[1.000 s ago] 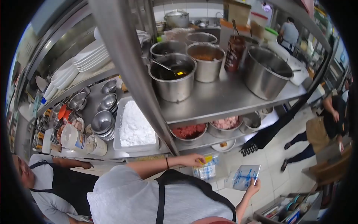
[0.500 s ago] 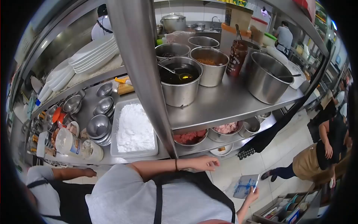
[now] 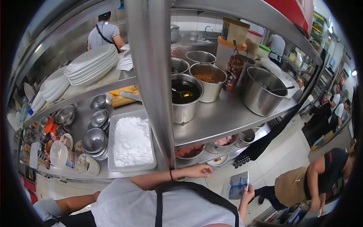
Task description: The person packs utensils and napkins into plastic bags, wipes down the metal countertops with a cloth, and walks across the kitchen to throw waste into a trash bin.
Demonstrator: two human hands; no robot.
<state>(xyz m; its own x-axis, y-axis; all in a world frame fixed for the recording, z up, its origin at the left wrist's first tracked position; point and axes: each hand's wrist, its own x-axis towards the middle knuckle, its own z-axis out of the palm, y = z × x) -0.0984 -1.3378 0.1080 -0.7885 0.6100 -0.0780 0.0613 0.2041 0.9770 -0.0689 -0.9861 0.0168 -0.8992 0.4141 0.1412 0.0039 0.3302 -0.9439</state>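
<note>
My left hand [image 3: 199, 171] is stretched out over my apron, beside the shelf's front edge, with its fingers loosely curled apart and nothing in them. In my right hand [image 3: 247, 193], lower right, is a flat clear plastic packet with blue print [image 3: 237, 185], gripped at its right edge. Nearest to my left hand are a pot of red ground meat [image 3: 189, 151] and a small plate [image 3: 219, 160] on the lower shelf. A tub of white powder [image 3: 132, 142] stands left of the metal post [image 3: 151, 75].
Metal pots [image 3: 262, 90] and a sauce jar [image 3: 233, 72] stand on the upper shelf. White plates [image 3: 92, 66] and steel bowls [image 3: 94, 140] are at the left. A co-worker's arm [image 3: 77, 202] is at the lower left; another person [image 3: 291, 185] bends at the right.
The yellow-edged packet that was in my left hand is gone from view. My right hand keeps its packet. The view has shifted, and the person at the right has come nearer and bent over.
</note>
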